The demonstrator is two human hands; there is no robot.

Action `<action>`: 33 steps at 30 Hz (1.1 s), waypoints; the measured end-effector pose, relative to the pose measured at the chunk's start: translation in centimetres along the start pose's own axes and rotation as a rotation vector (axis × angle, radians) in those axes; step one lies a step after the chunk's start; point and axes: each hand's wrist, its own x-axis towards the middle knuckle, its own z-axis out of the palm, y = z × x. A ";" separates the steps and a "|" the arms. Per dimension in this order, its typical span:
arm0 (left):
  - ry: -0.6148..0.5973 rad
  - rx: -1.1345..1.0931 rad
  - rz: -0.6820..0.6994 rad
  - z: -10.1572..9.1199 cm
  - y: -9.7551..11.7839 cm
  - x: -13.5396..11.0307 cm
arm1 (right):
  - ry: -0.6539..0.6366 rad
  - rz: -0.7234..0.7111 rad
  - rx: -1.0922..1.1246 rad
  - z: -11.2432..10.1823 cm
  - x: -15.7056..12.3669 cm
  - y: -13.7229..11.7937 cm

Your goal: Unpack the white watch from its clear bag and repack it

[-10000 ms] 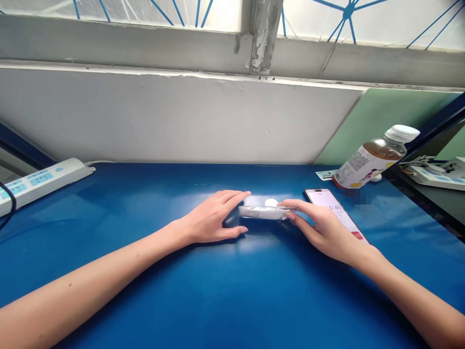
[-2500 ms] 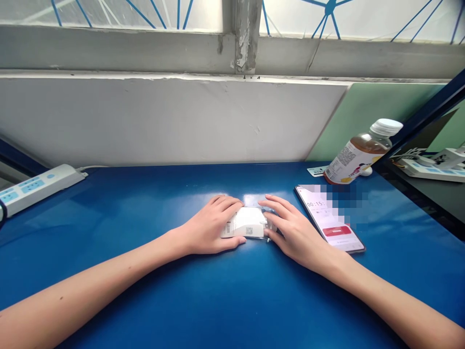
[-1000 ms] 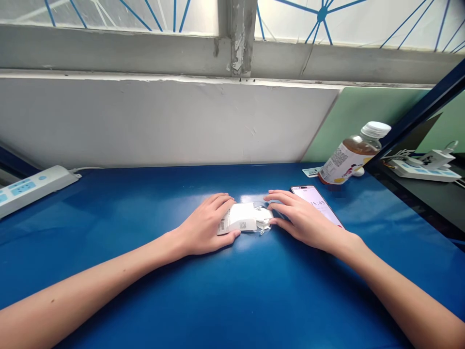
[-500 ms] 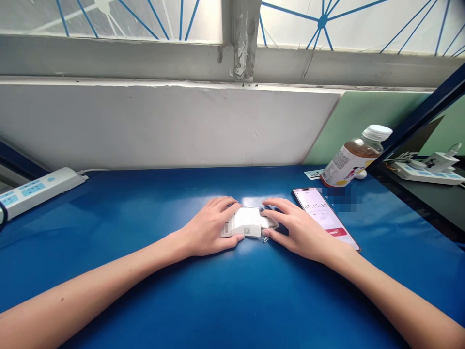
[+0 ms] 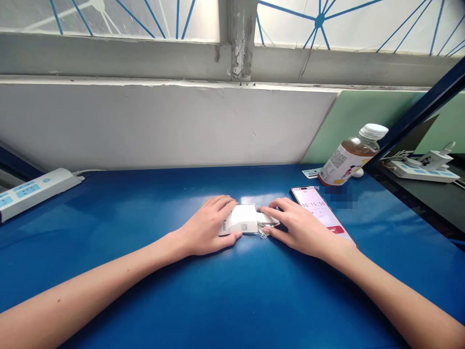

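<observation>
We have the small white labelled packet in a clear plastic sleeve (image 5: 242, 225) lying flat on the glossy blue worktop (image 5: 232, 291), near its middle, between our two hands. Our left hand (image 5: 205, 228) closes its grip over the packet's left end, with the fingers curled on top and the thumb tucked against the near edge. Our right hand (image 5: 298, 228) pinches the loose clear end of the sleeve between forefinger and thumb.

We judge the step in hand to be steadying the packet with the left while the right works the sleeve's end. A next move would call for firm downward hold on the left and a light, even pull or fold on the right, so the thin plastic does not slip or tear.

The packet's long axis runs left to right across the worktop. Its label faces up, the barcode end points to the left hand, and the clear end points toward the lit smartphone with a timer screen (image 5: 314, 202), just beside our right hand. A tilted amber drink bottle with a white cap (image 5: 348, 157) stands farther right, and a white power strip (image 5: 32, 190) lies well apart at the left.
</observation>
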 end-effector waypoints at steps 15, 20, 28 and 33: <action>-0.022 0.003 0.008 -0.2 0.0 0.2 | -0.048 0.005 -0.040 -0.8 -0.1 0.5; -0.020 -0.001 0.006 -0.3 0.0 0.2 | 0.024 -0.068 -0.108 -0.5 0.0 0.6; -0.019 0.017 0.014 -0.3 0.0 0.1 | -0.019 -0.120 -0.214 -0.1 0.0 0.7; -0.032 0.001 -0.018 -0.2 -0.1 0.2 | 0.036 -0.110 -0.225 0.0 -0.1 0.9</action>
